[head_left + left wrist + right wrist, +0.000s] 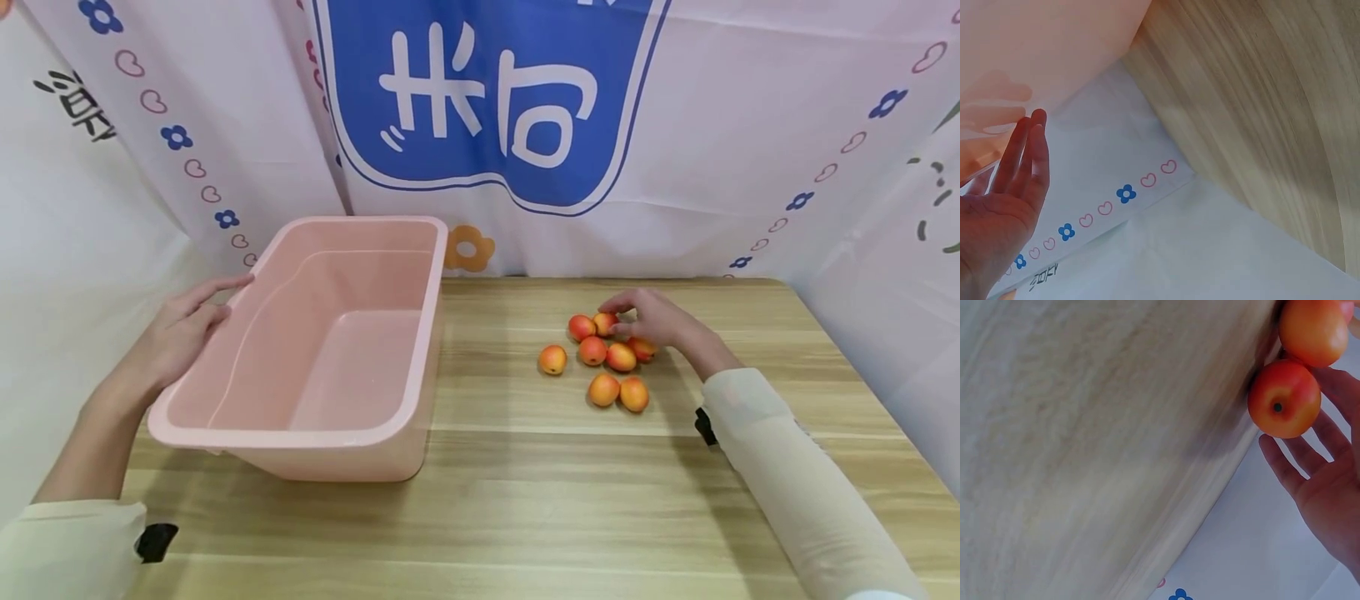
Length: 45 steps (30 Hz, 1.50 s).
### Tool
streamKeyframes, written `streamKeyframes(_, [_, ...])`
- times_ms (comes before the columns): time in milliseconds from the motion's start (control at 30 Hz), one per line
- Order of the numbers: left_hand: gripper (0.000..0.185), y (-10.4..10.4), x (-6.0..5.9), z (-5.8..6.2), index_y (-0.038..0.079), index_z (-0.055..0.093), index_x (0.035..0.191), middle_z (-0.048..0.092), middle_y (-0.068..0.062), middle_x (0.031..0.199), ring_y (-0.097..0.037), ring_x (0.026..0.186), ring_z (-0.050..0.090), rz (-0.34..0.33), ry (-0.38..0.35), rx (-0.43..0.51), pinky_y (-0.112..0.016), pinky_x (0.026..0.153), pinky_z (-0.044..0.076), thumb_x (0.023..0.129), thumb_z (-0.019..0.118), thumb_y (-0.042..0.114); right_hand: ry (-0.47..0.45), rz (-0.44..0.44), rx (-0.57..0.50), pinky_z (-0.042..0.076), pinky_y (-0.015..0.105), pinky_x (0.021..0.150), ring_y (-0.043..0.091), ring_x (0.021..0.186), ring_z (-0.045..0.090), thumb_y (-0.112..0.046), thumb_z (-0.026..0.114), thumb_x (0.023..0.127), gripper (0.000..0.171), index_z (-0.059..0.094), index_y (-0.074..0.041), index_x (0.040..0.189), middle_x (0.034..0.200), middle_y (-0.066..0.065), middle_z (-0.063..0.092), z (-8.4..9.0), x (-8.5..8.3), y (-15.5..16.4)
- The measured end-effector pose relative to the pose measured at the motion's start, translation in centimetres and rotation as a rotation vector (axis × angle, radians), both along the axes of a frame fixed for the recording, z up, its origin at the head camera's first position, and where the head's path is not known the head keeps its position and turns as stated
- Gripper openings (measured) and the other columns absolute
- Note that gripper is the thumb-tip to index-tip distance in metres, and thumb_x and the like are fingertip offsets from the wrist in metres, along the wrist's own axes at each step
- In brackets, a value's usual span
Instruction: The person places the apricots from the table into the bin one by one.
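Head view: left hand (176, 333) lies flat, fingers straight, against the outer left wall of the empty pink tub (315, 333) on the desk (525, 492); right hand (656, 321), fingers relaxed, touches the far apricots (603, 358) clustered right of the tub. Left wrist view: straight fingers (1025, 159) meet the tub wall (1054, 44). Right wrist view: open fingers (1310, 456) rest against one apricot (1284, 399), gripping nothing.

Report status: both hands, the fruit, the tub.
Left hand flat against pink tub wall, fingers straight. Right hand over the orange fruits, touching the far ones. Tub holds nothing. Bare wooden table between.
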<state>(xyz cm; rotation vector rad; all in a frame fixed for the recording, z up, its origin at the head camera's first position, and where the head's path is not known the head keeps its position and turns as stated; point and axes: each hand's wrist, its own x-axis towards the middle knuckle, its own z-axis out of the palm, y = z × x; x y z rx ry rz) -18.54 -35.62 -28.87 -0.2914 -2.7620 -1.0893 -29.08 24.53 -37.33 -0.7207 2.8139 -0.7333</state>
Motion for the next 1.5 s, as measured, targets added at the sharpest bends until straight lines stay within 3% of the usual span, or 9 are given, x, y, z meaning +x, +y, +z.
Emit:
streamKeyframes(233, [0.045, 0.2, -0.2, 0.2, 0.006, 0.047, 0.154, 0.040, -0.039, 0.149, 0.004, 0.104, 0.041, 0.005, -0.007, 0.000, -0.007, 0.078, 0.033, 0.111, 0.037, 0.015, 0.004, -0.006, -0.010, 0.043, 0.060, 0.107, 0.042, 0.117, 0.064, -0.006, 0.074, 0.095, 0.033, 0.070, 0.005, 0.126, 0.120, 0.024, 0.071, -0.2, -0.2, 0.0])
streamKeyframes(567, [0.046, 0.1, -0.3, 0.0, 0.009, 0.050, 0.154, 0.045, -0.035, 0.144, 0.010, 0.098, 0.045, -0.006, 0.002, 0.023, -0.008, 0.076, 0.038, 0.110, 0.037, 0.010, 0.019, -0.032, -0.022, 0.046, 0.060, 0.104, 0.042, 0.115, 0.065, -0.006, 0.076, 0.094, 0.033, 0.070, 0.003, 0.125, 0.121, 0.022, 0.071, 0.1, 0.1, 0.4])
streamKeyframes(700, [0.045, 0.0, -0.3, -0.1, 0.016, 0.055, 0.152, 0.059, 0.001, 0.129, 0.011, 0.091, 0.051, -0.007, 0.009, 0.047, -0.010, 0.072, 0.043, 0.109, 0.040, 0.011, 0.039, -0.044, -0.043, 0.047, 0.060, 0.103, 0.042, 0.113, 0.065, -0.005, 0.076, 0.093, 0.033, 0.070, 0.004, 0.124, 0.118, 0.023, 0.071, 0.6, 0.2, 0.5])
streamKeyframes(800, [0.046, -0.1, -0.4, 0.0, 0.019, 0.056, 0.151, 0.053, 0.027, 0.114, 0.009, 0.086, 0.054, -0.014, 0.011, 0.064, -0.011, 0.070, 0.044, 0.109, 0.040, 0.010, 0.072, -0.048, -0.056, 0.048, 0.060, 0.102, 0.041, 0.111, 0.065, -0.006, 0.077, 0.092, 0.032, 0.071, 0.005, 0.122, 0.114, 0.022, 0.072, 1.1, 0.1, 0.5])
streamKeyframes(933, [0.047, -0.1, -0.4, 0.0, 0.020, 0.057, 0.151, 0.050, 0.033, 0.108, 0.008, 0.083, 0.055, -0.025, 0.009, 0.073, -0.012, 0.068, 0.045, 0.109, 0.040, 0.008, 0.113, -0.050, -0.074, 0.050, 0.058, 0.098, 0.039, 0.108, 0.066, -0.006, 0.078, 0.092, 0.031, 0.073, 0.004, 0.120, 0.112, 0.020, 0.073, 1.9, 0.2, 0.3])
streamKeyframes(1033, [0.046, -0.1, -0.3, 0.0, 0.018, 0.056, 0.151, 0.052, 0.028, 0.110, 0.007, 0.082, 0.056, -0.025, 0.011, 0.055, -0.012, 0.068, 0.046, 0.108, 0.040, 0.008, 0.129, -0.045, -0.090, 0.051, 0.057, 0.096, 0.039, 0.109, 0.067, -0.008, 0.079, 0.092, 0.030, 0.073, 0.002, 0.119, 0.112, 0.019, 0.074, 2.5, 0.4, 0.0])
streamKeyframes(1133, [0.046, -0.1, -0.2, -0.1, 0.013, 0.053, 0.152, 0.062, -0.001, 0.122, 0.008, 0.082, 0.055, -0.022, 0.009, 0.026, -0.012, 0.068, 0.045, 0.109, 0.039, 0.008, 0.139, -0.032, -0.114, 0.052, 0.058, 0.095, 0.040, 0.110, 0.066, -0.009, 0.078, 0.093, 0.031, 0.073, 0.003, 0.121, 0.113, 0.020, 0.074, 3.3, 0.7, -0.7])
streamKeyframes(1267, [0.046, 0.0, -0.1, -0.1, 0.009, 0.049, 0.153, 0.047, -0.036, 0.138, 0.011, 0.085, 0.052, -0.020, -0.011, 0.006, -0.010, 0.070, 0.043, 0.109, 0.036, 0.010, 0.156, -0.004, -0.142, 0.051, 0.057, 0.096, 0.039, 0.110, 0.066, -0.010, 0.078, 0.093, 0.032, 0.072, 0.002, 0.123, 0.114, 0.019, 0.073, 4.5, 1.2, -2.0])
streamKeyframes(1500, [0.045, -0.1, 0.1, -0.1, 0.008, 0.049, 0.153, 0.043, -0.040, 0.142, 0.013, 0.087, 0.050, -0.018, -0.012, 0.000, -0.009, 0.071, 0.042, 0.110, 0.036, 0.010, 0.170, 0.045, -0.217, 0.054, 0.053, 0.096, 0.033, 0.105, 0.068, -0.008, 0.079, 0.092, 0.030, 0.073, 0.001, 0.120, 0.111, 0.016, 0.074, 6.1, 1.9, -4.4])
